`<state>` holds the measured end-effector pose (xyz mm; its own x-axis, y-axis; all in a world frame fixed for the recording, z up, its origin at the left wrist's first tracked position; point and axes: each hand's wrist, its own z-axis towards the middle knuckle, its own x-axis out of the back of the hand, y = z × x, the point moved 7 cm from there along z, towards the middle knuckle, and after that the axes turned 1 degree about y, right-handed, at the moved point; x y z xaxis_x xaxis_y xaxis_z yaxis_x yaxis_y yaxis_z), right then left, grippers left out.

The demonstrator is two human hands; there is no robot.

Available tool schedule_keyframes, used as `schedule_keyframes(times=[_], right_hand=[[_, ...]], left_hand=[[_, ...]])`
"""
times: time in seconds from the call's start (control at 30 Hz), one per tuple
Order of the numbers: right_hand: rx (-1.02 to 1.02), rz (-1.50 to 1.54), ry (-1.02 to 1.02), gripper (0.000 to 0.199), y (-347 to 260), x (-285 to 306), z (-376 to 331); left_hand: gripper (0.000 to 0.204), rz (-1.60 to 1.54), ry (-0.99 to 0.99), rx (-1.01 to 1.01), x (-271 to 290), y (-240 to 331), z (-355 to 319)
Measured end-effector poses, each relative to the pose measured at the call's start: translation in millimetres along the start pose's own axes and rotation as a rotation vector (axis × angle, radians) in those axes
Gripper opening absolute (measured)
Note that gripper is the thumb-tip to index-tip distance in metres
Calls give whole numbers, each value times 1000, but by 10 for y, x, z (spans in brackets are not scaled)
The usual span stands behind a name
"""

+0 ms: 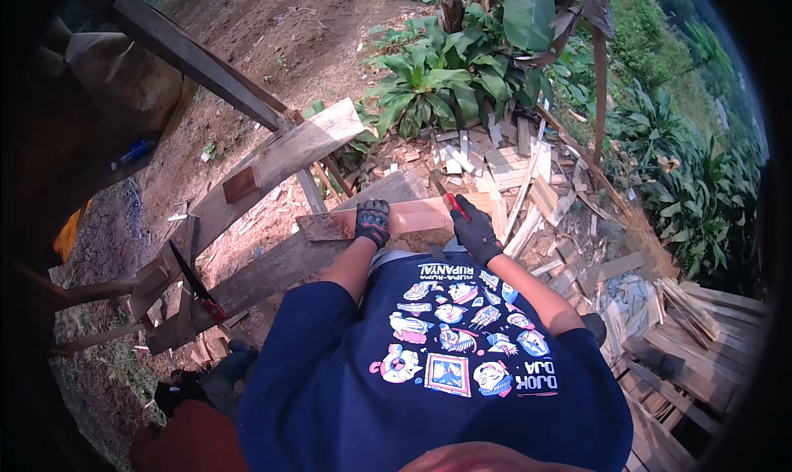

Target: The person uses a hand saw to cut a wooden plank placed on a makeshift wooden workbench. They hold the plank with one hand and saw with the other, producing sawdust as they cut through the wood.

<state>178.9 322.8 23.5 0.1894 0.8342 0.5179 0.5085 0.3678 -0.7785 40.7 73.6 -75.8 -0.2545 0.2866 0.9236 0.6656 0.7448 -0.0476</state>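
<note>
I press my left hand (373, 222) flat on the board (412, 216), which lies crosswise before me on the beam (272, 274); my right hand (476, 230) grips a red-handled tool (456, 205) at its right end.

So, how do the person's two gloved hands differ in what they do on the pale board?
The left hand rests knuckles-up on the pale board and holds no tool; the right hand grips a red-handled tool. The left hand sits on the board's middle, the right hand nearer its right end. The left glove shows grey and red patches, the right glove looks plain black. Both hands are gloved and at the same board.
</note>
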Motion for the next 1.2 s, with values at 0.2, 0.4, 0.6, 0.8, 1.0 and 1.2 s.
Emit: schedule_keyframes(times=[0.2, 0.4, 0.6, 0.8, 1.0, 1.2], right_hand=[[-126, 240, -228, 59, -84, -134, -184], [137, -6, -127, 51, -475, -10, -172], [223, -121, -197, 51, -1464, 292, -525], [469, -254, -151, 51, -2069, -299, -621], [152, -114, -228, 49, -3033, -1524, -1254], [-18, -134, -270, 52, -3594, -2542, -1659]], left_hand=[[69, -68, -58, 85, -7, -49, -733], [74, -133, 31, 203, 277, 176, -1102], [68, -276, 230, 221, 563, -15, -1308], [71, -370, 333, 167, 645, -935, -1711], [79, -416, 423, 90, 273, -2335, -2508], [81, -415, 413, 84, -188, -3283, -3178]])
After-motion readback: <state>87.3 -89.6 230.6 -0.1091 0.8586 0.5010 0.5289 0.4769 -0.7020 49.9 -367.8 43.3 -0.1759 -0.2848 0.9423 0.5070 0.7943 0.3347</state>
